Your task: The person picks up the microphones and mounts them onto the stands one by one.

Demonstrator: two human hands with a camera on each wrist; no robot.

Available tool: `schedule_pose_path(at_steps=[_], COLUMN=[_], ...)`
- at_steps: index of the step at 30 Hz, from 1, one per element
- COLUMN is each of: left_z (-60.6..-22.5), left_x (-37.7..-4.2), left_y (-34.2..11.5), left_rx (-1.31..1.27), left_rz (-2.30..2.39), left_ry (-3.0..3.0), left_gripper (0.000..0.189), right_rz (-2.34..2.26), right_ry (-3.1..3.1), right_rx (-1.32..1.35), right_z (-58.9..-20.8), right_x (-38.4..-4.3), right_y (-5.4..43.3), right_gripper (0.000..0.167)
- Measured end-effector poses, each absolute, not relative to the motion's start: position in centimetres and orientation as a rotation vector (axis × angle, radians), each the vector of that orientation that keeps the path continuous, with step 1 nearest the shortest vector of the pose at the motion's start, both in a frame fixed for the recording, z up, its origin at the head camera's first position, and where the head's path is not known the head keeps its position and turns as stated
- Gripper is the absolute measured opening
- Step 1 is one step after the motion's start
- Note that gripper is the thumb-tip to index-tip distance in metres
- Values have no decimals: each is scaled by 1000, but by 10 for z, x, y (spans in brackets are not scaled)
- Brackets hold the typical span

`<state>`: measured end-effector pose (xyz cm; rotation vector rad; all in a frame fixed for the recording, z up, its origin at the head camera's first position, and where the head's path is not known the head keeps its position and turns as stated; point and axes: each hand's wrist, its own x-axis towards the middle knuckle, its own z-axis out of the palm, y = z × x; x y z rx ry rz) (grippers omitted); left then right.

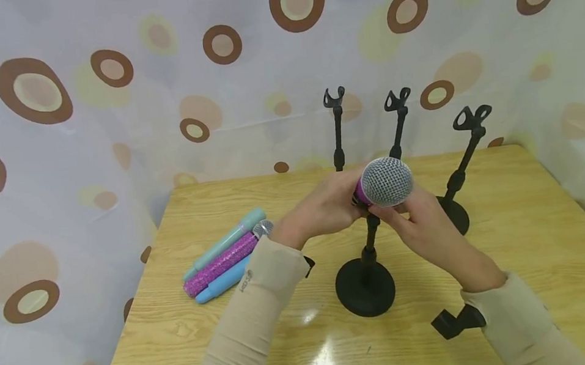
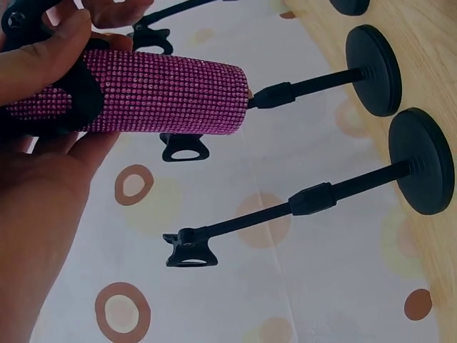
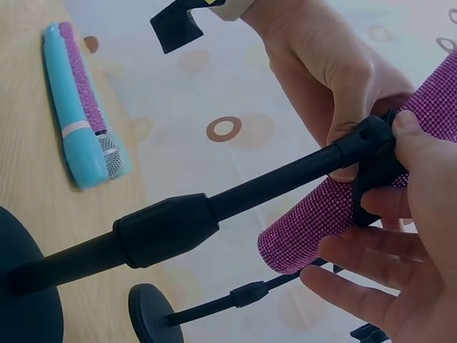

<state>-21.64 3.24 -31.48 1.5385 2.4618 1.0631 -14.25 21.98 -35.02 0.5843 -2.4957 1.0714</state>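
Microphone (image 2: 171, 93) sits in the clip (image 2: 86, 100) of the nearest stand (image 1: 366, 290), above the tabletop (image 1: 554, 234). Left hand (image 1: 331, 203): fingers clamped round microphone. Right hand (image 1: 426, 220): thumb and finger pinch clip.

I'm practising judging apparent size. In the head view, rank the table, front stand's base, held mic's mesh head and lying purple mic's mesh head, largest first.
1. Table
2. Front stand's base
3. Held mic's head
4. Lying purple mic's head

Nearness may enlarge number 3, so true sizes are unsure.
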Motion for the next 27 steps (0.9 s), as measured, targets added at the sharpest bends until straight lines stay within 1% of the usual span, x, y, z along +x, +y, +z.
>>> schedule_pose_path(at_steps=[2, 5, 9, 14, 22, 27], left_z=[-314, -314, -316, -318, -322, -327], left_x=[-216, -217, -216, -214, -212, -209], left_y=[33, 33, 31, 30, 27, 26], left_rx=[1513, 1526, 1562, 1536, 1525, 1541], left_rz=[1081, 1085, 1039, 1008, 944, 917], left_ry=[2437, 2431, 2483, 2475, 2476, 2502], left_gripper=[59, 63, 61, 60, 62, 56], right_rz=[1112, 1137, 1113, 1098, 1142, 1143], right_ry=[-2504, -2524, -2549, -2562, -2584, -2592], right_rx=[586, 578, 565, 560, 530, 521], right_z=[-350, -349, -350, -355, -362, -367], right_x=[-142, -142, -141, -139, -135, -132], right_y=[219, 219, 219, 219, 219, 218], right_gripper=[37, 37, 39, 44, 42, 43])
